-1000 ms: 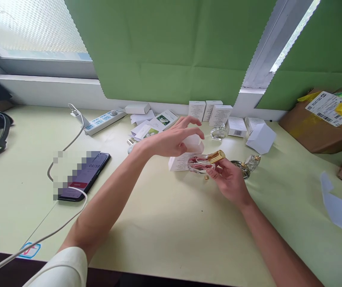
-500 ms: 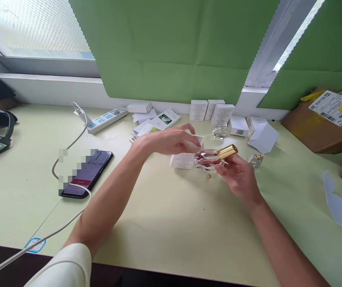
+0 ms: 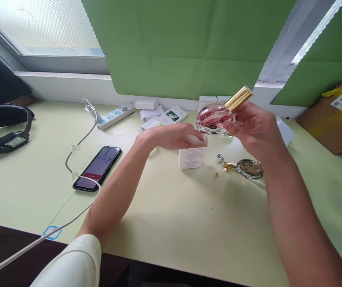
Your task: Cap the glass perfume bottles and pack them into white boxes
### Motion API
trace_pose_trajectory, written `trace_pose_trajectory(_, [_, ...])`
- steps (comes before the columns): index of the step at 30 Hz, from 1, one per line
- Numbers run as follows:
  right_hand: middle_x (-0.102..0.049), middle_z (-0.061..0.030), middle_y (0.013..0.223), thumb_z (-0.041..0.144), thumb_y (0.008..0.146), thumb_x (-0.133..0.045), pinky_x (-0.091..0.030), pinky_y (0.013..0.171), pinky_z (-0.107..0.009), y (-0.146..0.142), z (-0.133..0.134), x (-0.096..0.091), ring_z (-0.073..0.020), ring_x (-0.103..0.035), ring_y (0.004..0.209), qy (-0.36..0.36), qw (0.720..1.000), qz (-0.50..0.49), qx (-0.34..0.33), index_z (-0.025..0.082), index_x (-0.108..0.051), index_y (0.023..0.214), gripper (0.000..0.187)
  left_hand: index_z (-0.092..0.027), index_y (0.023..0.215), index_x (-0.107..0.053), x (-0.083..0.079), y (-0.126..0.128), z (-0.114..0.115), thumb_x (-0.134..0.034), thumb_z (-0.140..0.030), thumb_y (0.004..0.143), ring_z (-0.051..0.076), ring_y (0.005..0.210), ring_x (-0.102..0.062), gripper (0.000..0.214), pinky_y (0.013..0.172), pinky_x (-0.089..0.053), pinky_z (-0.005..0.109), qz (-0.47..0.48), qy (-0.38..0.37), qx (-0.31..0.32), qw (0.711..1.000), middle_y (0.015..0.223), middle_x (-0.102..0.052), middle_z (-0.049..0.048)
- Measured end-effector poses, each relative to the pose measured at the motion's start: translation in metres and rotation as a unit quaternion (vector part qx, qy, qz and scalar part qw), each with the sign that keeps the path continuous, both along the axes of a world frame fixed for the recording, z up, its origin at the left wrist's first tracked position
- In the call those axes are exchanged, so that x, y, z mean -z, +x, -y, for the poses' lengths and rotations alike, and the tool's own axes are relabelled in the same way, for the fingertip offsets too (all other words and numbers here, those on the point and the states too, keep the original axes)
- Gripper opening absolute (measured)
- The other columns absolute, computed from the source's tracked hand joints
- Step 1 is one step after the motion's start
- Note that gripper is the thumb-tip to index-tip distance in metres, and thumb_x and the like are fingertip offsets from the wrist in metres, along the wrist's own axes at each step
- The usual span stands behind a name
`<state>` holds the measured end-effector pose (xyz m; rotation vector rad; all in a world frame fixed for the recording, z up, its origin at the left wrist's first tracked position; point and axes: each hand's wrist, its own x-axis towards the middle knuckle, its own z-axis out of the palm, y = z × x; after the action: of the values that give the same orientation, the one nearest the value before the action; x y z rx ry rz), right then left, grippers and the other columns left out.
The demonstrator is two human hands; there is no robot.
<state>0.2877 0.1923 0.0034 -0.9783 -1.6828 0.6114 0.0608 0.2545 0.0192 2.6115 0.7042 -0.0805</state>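
Note:
My right hand [image 3: 257, 125] grips a clear glass perfume bottle [image 3: 211, 119] with pinkish contents, held tilted above the table. Its tall gold cap [image 3: 239, 99] points up to the right. From above, my left hand [image 3: 173, 135] clasps a small white box [image 3: 192, 158] with printed text on its front. The bottle is right by the top of this box; whether they touch I cannot tell. Beneath my right hand lies another glass bottle [image 3: 250, 170] on its side. Beside it are a gold tube [image 3: 230, 165], a silver pump part [image 3: 220, 158] and a little gold collar [image 3: 216, 175].
Several white cartons [image 3: 207, 102] stand by the wall, partly hidden. Flattened cartons [image 3: 173, 115] lie near a power strip [image 3: 115, 117]. To the left are a phone [image 3: 97, 168], a white cable [image 3: 78, 144] and a headset [image 3: 4, 127]. A cardboard box [image 3: 332, 123] sits at right.
My right hand has lifted the perfume bottle up and away from the table. My left hand stays on the white box. The view has shifted, uncovering the lying bottle and small metal parts.

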Motion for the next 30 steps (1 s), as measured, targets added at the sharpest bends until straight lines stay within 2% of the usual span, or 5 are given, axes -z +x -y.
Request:
trace_pose_trajectory(4, [-0.069, -0.0015, 0.101, 0.039, 0.085, -0.067, -0.056, 0.078, -0.036, 0.010, -0.003, 0.008, -0.0175, -0.065, 0.085, -0.024, 0.995, -0.008, 0.093, 0.026, -0.066, 0.108, 0.026, -0.033, 0.118, -0.060, -0.006, -0.008, -0.003, -0.052, -0.025, 0.084, 0.014, 0.095, -0.060, 0.036, 0.071, -0.039, 0.021, -0.007, -0.017, -0.004, 1.000, 0.114, -0.066, -0.0038])
trace_pose_trajectory(9, [-0.072, -0.0063, 0.100, 0.037, 0.083, -0.066, -0.052, 0.068, -0.035, 0.003, -0.023, 0.047, -0.0191, -0.064, 0.072, -0.096, 0.955, 0.124, 0.251, 0.020, -0.065, 0.108, 0.031, -0.036, 0.119, -0.060, -0.016, -0.008, 0.007, -0.055, -0.025, 0.080, 0.015, 0.094, -0.059, 0.040, 0.068, -0.037, 0.021, -0.047, -0.011, -0.030, 0.998, 0.112, -0.067, -0.0054])
trace_pose_trajectory(13, [-0.072, -0.0098, 0.109, 0.031, 0.085, -0.061, -0.049, 0.077, -0.038, -0.005, -0.036, 0.077, -0.0258, -0.066, 0.091, -0.142, 0.934, 0.201, 0.259, 0.019, -0.063, 0.113, 0.031, -0.038, 0.126, -0.056, -0.018, -0.006, 0.014, -0.054, -0.030, 0.082, 0.018, 0.101, -0.058, 0.045, 0.071, -0.037, 0.023, -0.073, 0.019, -0.062, 0.995, 0.119, -0.065, -0.0031])
trace_pose_trajectory(18, [-0.071, -0.0107, 0.111, 0.027, 0.085, -0.060, -0.048, 0.079, -0.037, -0.004, -0.045, 0.098, -0.0269, -0.066, 0.096, -0.165, 0.925, 0.225, 0.256, 0.019, -0.063, 0.113, 0.029, -0.037, 0.137, -0.047, -0.013, -0.006, 0.013, -0.053, -0.035, 0.085, 0.022, 0.113, -0.053, 0.053, 0.080, -0.040, 0.026, -0.085, 0.026, -0.069, 0.994, 0.131, -0.059, 0.0006])
trace_pose_trajectory(30, [-0.069, -0.0121, 0.116, 0.024, 0.089, -0.056, -0.048, 0.085, -0.035, -0.004, -0.049, 0.101, -0.0246, -0.065, 0.101, -0.210, 0.918, 0.264, 0.209, 0.016, -0.058, 0.123, 0.035, -0.041, 0.137, -0.046, -0.008, -0.009, 0.007, -0.051, -0.037, 0.086, 0.021, 0.111, -0.055, 0.052, 0.083, -0.040, 0.027, -0.072, 0.028, -0.058, 0.995, 0.131, -0.058, -0.0007])
